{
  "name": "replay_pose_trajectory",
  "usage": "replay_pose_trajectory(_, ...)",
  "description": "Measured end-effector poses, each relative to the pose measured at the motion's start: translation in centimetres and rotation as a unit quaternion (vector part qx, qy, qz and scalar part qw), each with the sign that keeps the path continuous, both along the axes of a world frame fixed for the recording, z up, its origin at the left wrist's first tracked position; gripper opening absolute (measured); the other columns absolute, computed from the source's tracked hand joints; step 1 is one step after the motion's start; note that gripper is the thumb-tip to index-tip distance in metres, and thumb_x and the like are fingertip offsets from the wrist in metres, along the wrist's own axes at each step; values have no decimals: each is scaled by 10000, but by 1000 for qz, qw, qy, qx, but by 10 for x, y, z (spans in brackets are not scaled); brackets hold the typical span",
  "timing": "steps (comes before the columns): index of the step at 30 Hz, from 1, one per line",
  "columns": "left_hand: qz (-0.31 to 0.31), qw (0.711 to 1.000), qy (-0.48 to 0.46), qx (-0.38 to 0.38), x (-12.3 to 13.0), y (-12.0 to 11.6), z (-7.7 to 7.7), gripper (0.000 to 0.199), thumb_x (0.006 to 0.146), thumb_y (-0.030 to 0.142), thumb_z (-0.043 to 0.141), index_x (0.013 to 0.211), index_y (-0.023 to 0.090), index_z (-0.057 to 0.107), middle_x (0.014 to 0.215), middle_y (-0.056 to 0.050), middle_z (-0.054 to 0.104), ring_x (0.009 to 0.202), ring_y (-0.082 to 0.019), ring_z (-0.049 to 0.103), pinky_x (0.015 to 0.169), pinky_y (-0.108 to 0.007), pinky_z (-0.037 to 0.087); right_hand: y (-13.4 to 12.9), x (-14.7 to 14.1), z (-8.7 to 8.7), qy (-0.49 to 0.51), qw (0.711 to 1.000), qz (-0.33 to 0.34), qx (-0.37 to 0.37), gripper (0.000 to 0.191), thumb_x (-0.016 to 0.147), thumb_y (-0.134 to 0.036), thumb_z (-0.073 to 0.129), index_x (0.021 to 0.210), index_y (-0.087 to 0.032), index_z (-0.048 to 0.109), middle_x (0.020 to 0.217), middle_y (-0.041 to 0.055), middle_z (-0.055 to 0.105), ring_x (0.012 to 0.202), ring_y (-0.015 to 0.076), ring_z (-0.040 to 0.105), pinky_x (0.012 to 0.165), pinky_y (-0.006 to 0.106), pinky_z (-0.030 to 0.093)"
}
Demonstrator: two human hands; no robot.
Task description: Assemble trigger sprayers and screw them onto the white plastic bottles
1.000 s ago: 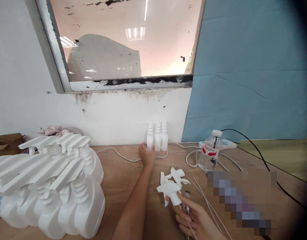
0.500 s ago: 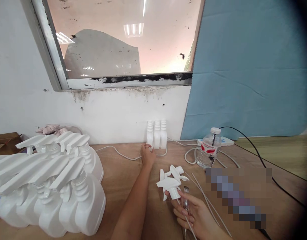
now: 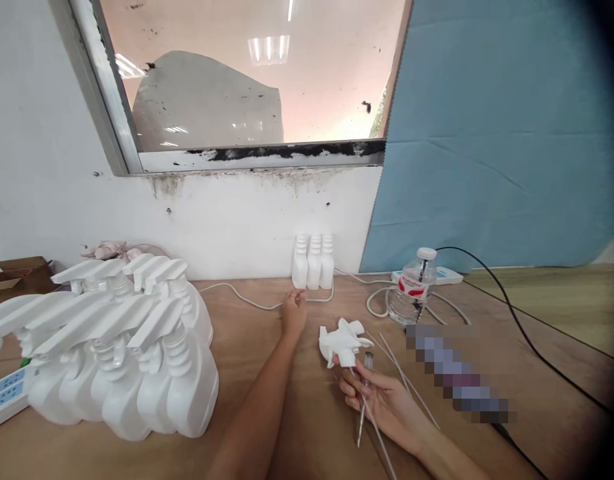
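One smooth plastic sprayer (image 3: 341, 343) in right hand (image 3: 379, 400).

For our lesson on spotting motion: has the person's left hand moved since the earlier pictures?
Yes. Judged against the window's lower frame, the left hand has moved slightly back toward the person, away from the three white bottles.

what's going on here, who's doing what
A person is working at a wooden table. The right hand holds a white spray head with a thin tube, along with a slim tool with a clear handle. The left hand is just in front of three upright white bottles without spray heads by the wall; whether it touches them is hard to tell. Off to the left stands a cluster of bottles topped with spray heads.
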State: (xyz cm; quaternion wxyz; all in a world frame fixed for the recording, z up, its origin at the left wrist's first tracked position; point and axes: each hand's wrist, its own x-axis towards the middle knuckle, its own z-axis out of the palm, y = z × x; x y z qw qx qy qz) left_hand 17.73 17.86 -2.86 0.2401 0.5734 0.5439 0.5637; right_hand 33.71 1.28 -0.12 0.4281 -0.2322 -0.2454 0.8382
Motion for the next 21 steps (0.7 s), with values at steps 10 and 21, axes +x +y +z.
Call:
replay_pose_trajectory(10,-206,974,-90,-16,-10,-112,5,513,912,539,326,987,151,654,898,-69,683,803,-170,620,705,-254,500,-4,-19,3,-175,984,-38,-5,383,725,-365,725,681,-184,391,528,-115,221,379,1,99,331,115,39)
replay_pose_trajectory(21,-228,972,-56,-14,-12,-126,4,312,868,455,472,789,172,576,614,36,488,562,-93,424,546,-184,367,4,-32,3,-303,951,-41,-43,435,815,-555,558,656,-158,476,442,-136,169,349,4,46,311,116,-5)
